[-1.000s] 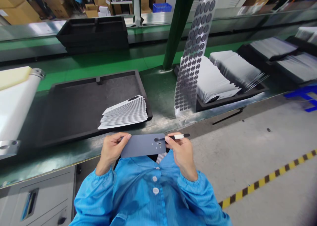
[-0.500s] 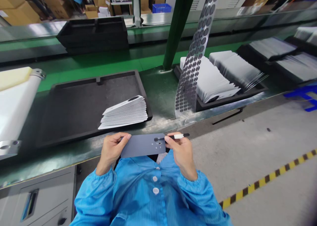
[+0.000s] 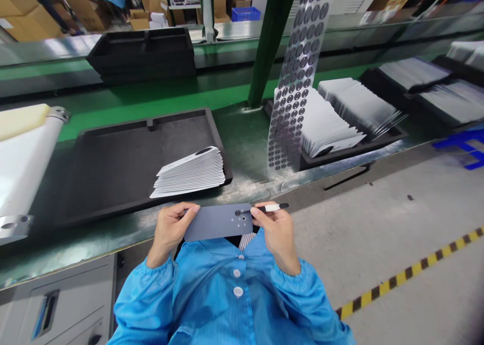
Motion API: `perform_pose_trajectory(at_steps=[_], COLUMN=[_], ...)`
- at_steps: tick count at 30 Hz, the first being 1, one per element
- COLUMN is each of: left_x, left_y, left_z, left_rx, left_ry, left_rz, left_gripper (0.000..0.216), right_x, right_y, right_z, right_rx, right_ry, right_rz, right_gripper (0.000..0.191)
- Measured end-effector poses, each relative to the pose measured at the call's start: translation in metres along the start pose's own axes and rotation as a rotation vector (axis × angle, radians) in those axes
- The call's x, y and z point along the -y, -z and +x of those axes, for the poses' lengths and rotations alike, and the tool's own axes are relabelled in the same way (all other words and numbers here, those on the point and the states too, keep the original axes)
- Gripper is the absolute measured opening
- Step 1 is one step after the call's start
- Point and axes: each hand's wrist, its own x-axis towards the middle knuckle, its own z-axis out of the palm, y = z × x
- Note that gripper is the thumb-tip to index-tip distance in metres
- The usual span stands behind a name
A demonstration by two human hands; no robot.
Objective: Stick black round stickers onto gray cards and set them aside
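A grey phone back cover with several small holes near its right end is held level in front of my chest. My left hand pinches its left end between thumb and fingers. My right hand is closed around a black-and-white pen-like tool, whose left tip points at a dark round spot by the holes. The right fingers are close against the cover's right edge. Just beyond, a fanned stack of pale covers lies in the right part of a black tray.
A clear strip of round black stickers hangs beside a green post. Right of it, a black tray holds two rows of pale covers. Stacked black trays stand behind. A white roller is at the left.
The hanging sticker strip has shifted slightly. Both hands, the cover and the pen-like tool stay in nearly the same place.
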Motion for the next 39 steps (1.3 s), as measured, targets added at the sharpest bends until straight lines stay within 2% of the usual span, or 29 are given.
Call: perform_pose_trajectory(at_steps=[4, 10, 14, 19, 24, 26, 30, 31, 32, 33, 34, 35, 37, 38, 39], left_x=[0.0, -0.002, -0.003, -0.001, -0.003, -0.006, -0.019, -0.023, -0.028, -0.032, -0.037, -0.043, -0.053, -0.057, -0.061], left_y=[-0.001, 0.0, 0.0, 0.0, 0.001, 0.003, 0.015, 0.019, 0.023, 0.027, 0.031, 0.035, 0.045, 0.051, 0.057], left_z=[0.0, 0.0, 0.0, -0.001, -0.001, -0.002, -0.012, -0.015, -0.017, -0.019, -0.019, -0.016, -0.003, 0.008, 0.021], left_rx=[-0.004, 0.001, -0.004, 0.011, 0.024, 0.167, 0.765, 0.864, 0.888, 0.821, 0.665, 0.441, -0.096, -0.313, -0.457], left_ry=[0.03, 0.027, 0.01, 0.066, 0.113, 0.169, 0.279, 0.266, 0.25, 0.238, 0.224, 0.212, 0.142, 0.086, 0.029], left_rz=[0.003, 0.005, 0.007, -0.021, -0.096, -0.156, -0.237, -0.249, -0.275, -0.331, -0.41, -0.518, -0.744, -0.831, -0.892], left_gripper=[0.048, 0.048, 0.047, 0.051, 0.053, 0.051, 0.044, 0.042, 0.041, 0.042, 0.044, 0.047, 0.054, 0.06, 0.066], right_x=[0.001, 0.001, 0.002, 0.002, 0.0, 0.001, 0.016, 0.023, 0.031, 0.038, 0.044, 0.048, 0.052, 0.052, 0.051], right_y=[-0.001, -0.002, -0.006, -0.008, -0.001, 0.002, 0.001, -0.001, -0.002, -0.001, 0.0, 0.002, 0.009, 0.013, 0.016], right_z=[-0.003, -0.01, -0.014, -0.015, -0.016, -0.016, -0.015, -0.014, -0.014, -0.013, -0.011, -0.009, -0.003, 0.001, 0.004], right_rx=[0.014, 0.006, -0.017, -0.033, -0.08, -0.098, -0.104, -0.131, -0.165, -0.214, -0.264, -0.307, -0.343, -0.347, -0.343], right_ry=[0.051, 0.292, 0.348, 0.3, 0.111, 0.064, -0.053, -0.097, -0.111, -0.106, -0.072, -0.011, 0.088, 0.109, 0.134], right_rz=[-0.071, -0.322, -0.337, -0.241, -0.022, 0.043, 0.171, 0.224, 0.273, 0.308, 0.333, 0.341, 0.349, 0.351, 0.34], right_gripper=[0.046, 0.036, 0.033, 0.036, 0.052, 0.056, 0.061, 0.064, 0.066, 0.067, 0.067, 0.065, 0.061, 0.062, 0.063])
